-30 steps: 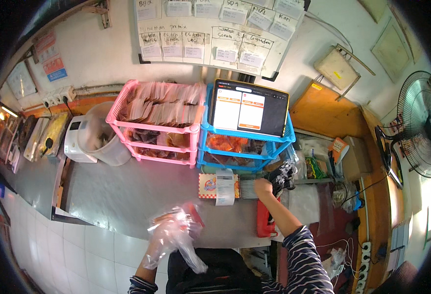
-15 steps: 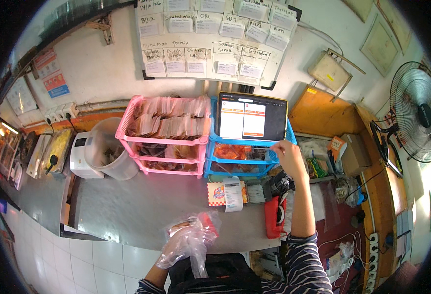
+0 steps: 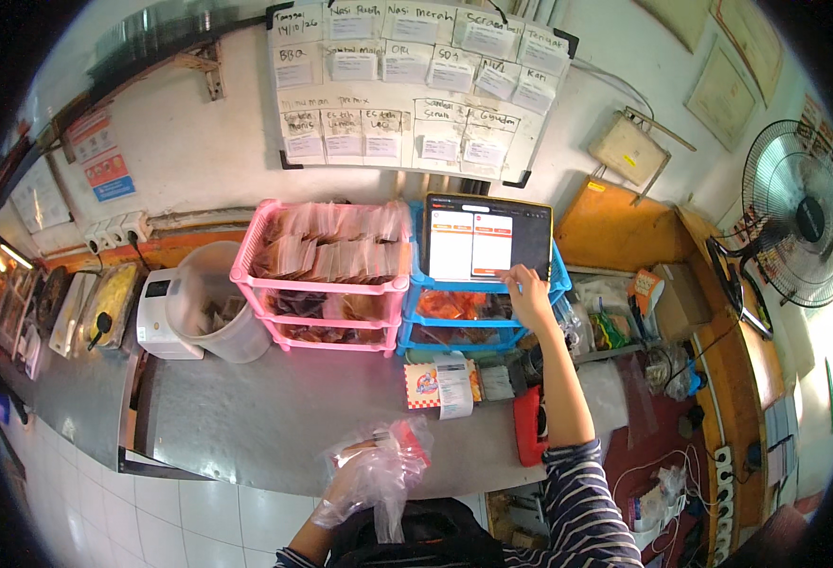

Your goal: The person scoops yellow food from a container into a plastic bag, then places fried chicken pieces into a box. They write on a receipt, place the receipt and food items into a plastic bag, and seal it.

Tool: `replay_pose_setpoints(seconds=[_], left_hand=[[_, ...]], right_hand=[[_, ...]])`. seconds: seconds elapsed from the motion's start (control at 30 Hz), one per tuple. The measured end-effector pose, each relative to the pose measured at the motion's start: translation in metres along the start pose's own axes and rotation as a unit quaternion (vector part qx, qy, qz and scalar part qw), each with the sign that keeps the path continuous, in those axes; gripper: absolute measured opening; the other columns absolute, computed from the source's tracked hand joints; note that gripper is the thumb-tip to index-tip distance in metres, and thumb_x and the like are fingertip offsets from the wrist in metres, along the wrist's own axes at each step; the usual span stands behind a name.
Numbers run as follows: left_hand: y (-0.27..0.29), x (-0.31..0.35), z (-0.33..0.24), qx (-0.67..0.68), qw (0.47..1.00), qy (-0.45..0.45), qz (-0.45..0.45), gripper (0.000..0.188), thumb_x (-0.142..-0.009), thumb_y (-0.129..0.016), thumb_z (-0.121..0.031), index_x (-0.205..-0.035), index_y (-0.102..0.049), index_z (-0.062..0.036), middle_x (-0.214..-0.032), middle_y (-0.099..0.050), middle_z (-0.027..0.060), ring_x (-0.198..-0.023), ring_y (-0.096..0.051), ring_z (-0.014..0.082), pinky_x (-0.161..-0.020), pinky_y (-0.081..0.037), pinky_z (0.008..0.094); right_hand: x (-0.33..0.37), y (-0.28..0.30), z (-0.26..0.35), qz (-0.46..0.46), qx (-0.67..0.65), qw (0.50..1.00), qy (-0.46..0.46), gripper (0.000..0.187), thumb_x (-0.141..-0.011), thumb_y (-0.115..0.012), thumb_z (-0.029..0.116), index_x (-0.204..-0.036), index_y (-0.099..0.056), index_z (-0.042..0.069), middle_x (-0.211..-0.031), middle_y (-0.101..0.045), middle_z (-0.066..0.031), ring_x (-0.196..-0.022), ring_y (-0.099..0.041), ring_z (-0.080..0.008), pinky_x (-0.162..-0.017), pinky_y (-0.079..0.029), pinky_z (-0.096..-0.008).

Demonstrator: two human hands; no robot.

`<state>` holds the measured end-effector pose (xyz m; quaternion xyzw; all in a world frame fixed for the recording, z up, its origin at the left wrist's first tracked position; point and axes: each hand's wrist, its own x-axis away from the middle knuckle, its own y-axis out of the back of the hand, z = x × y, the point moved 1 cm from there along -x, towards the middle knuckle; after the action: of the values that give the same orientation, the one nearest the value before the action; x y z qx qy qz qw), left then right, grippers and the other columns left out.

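My right hand [image 3: 528,293] reaches up to the tablet [image 3: 533,235]. A finger is stretched out at the screen's lower edge, over or on an orange bar, and the hand holds nothing. The tablet leans at the top of a blue stacked basket rack [image 3: 464,334]. Near the table's front edge, my left hand [image 3: 348,476] is wrapped around crumpled clear plastic bags [image 3: 386,481]. Something red [image 3: 411,440] shows through the plastic; its kind is unclear. Behind that hand lies a printed paper slip [image 3: 454,388] over a red-and-white checkered box or card [image 3: 420,384].
A pink basket rack [image 3: 318,284] holds rows of packets. Left of it stand a translucent bucket [image 3: 239,327] and a white device [image 3: 159,317]. A red tape dispenser [image 3: 528,426] sits by my right forearm. A fan [image 3: 805,218] stands at right, below a whiteboard [image 3: 398,175].
My right hand has moved left and slightly down, from the tablet's lower right corner to the orange bar on its screen. My left hand keeps the plastic, shifted only slightly.
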<state>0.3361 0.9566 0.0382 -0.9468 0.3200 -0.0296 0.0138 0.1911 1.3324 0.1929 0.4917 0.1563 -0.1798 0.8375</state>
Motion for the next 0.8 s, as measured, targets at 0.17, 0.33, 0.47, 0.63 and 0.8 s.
replay_pose_setpoints(seconds=[0.17, 0.33, 0.47, 0.63, 0.8], left_hand=[[0.006, -0.004, -0.001, 0.006, 1.0, 0.008, 0.008, 0.033, -0.081, -0.063, -0.022, -0.108, -0.057, -0.0038, -0.104, -0.06, 0.0094, -0.095, -0.058, 0.0197, -0.085, -0.047, 0.0328], [0.013, 0.001, 0.003, 0.005, 0.999, 0.028, 0.019, 0.034, -0.082, -0.061, -0.022, -0.11, -0.056, -0.0041, -0.106, -0.059, 0.0091, -0.095, -0.058, 0.0195, -0.085, -0.047, 0.0331], [0.02, -0.004, 0.015, 0.002, 0.998, 0.045, 0.042, 0.035, -0.083, -0.06, -0.023, -0.111, -0.056, -0.0044, -0.107, -0.059, 0.0089, -0.096, -0.058, 0.0193, -0.086, -0.047, 0.0332], [0.033, -0.029, 0.039, 0.038, 0.991, 0.089, 0.096, 0.036, -0.083, -0.059, -0.023, -0.113, -0.054, -0.0047, -0.109, -0.058, 0.0086, -0.096, -0.058, 0.0192, -0.086, -0.047, 0.0334], [0.04, -0.042, 0.067, 0.139, 0.97, 0.157, 0.125, 0.037, -0.084, -0.058, -0.024, -0.115, -0.053, -0.005, -0.111, -0.058, 0.0084, -0.097, -0.057, 0.019, -0.087, -0.046, 0.0337]], right_hand=[[0.101, -0.038, 0.064, 0.236, -0.25, 0.935, -0.087, 0.012, -0.08, -0.058, 0.006, -0.089, -0.066, 0.002, -0.089, -0.067, -0.0094, -0.082, -0.062, -0.0155, -0.076, -0.049, -0.0309], [0.245, -0.116, 0.13, 0.399, -0.419, 0.747, -0.328, 0.017, -0.083, -0.062, 0.018, -0.09, -0.065, 0.002, -0.072, -0.063, -0.0016, -0.054, -0.057, -0.0097, -0.051, -0.049, -0.0265], [0.256, -0.114, 0.135, 0.363, -0.369, 0.804, -0.294, 0.017, -0.082, -0.062, 0.015, -0.092, -0.064, 0.002, -0.072, -0.063, -0.0056, -0.055, -0.06, -0.0153, -0.052, -0.049, -0.0284], [0.2, -0.09, 0.123, 0.216, -0.169, 0.961, 0.048, 0.015, -0.076, -0.061, 0.01, -0.09, -0.064, 0.006, -0.079, -0.062, -0.01, -0.069, -0.063, -0.0236, -0.059, -0.051, -0.0338], [0.18, -0.092, 0.112, 0.357, -0.132, 0.9, 0.211, 0.013, -0.073, -0.059, 0.007, -0.084, -0.065, 0.005, -0.077, -0.06, -0.0109, -0.071, -0.06, -0.0296, -0.063, -0.05, -0.0343]])
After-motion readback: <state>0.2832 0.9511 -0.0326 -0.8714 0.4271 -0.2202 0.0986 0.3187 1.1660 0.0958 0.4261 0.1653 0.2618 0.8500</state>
